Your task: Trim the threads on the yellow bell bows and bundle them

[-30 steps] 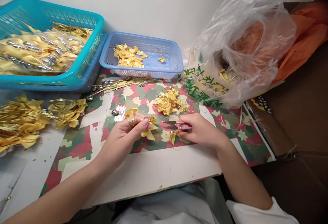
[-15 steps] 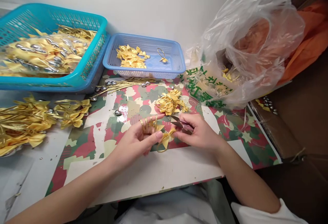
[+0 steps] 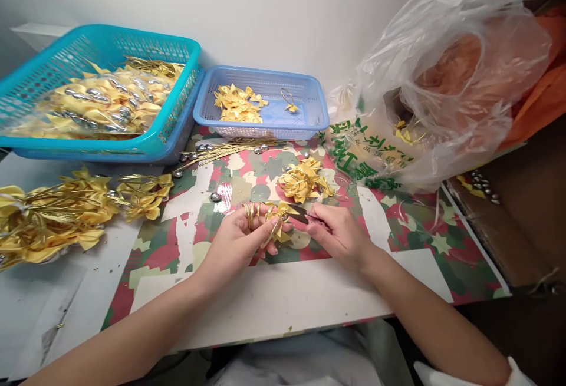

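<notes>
My left hand (image 3: 236, 238) pinches a yellow ribbon bow (image 3: 279, 230) between thumb and fingers, and several gold cord loops (image 3: 250, 214) circle its fingers. Close by on the right, my right hand (image 3: 342, 234) is closed around small scissors (image 3: 299, 214), whose dark blades point left at the bow. The blade tips are near the ribbon; I cannot tell whether they touch it. Just beyond both hands lies a heap of yellow bows (image 3: 303, 180) on the patterned sheet (image 3: 247, 188).
A teal basket (image 3: 192, 73) with bagged bows stands at the back left, beside a blue basket (image 3: 265, 131) of yellow pieces. A clear plastic bag (image 3: 375, 138) bulges at the right. Bundled gold bows (image 3: 66, 215) lie left; gold cords (image 3: 234, 147) lie behind.
The bow has come up into my left fingers, and its loop no longer hangs below. My right fingers have left the bow and stay on the scissors. The view has shifted slightly left.
</notes>
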The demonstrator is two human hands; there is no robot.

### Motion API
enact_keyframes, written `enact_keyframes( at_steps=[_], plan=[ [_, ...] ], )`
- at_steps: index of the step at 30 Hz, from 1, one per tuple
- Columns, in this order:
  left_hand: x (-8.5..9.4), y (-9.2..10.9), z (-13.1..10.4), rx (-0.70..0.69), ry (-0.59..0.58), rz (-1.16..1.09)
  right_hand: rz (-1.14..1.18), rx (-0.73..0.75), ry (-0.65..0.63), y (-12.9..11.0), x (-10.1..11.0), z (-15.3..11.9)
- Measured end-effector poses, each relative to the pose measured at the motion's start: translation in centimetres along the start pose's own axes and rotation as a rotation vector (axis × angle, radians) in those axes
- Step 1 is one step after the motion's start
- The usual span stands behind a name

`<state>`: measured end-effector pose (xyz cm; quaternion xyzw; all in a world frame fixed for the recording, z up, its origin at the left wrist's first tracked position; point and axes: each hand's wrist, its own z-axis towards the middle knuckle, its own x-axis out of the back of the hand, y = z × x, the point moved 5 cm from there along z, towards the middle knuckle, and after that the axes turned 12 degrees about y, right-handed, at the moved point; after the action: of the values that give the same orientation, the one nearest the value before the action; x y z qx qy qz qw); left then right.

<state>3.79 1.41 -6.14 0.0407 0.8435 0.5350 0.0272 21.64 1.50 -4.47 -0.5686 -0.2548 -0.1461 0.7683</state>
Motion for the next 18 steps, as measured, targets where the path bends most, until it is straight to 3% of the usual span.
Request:
enact_keyframes(
  at_steps=[5, 18],
  plan=[
    [0.02, -0.08, -0.1, -0.023, 0.006, 0.002, -0.133, -0.033, -0.03, 0.1, -0.96, -0.09],
    [-0.19, -0.04, -0.05, 0.005, 0.007, -0.031, -0.157, -0.014, -0.004, -0.13, -1.29, -0.1]
  ],
)
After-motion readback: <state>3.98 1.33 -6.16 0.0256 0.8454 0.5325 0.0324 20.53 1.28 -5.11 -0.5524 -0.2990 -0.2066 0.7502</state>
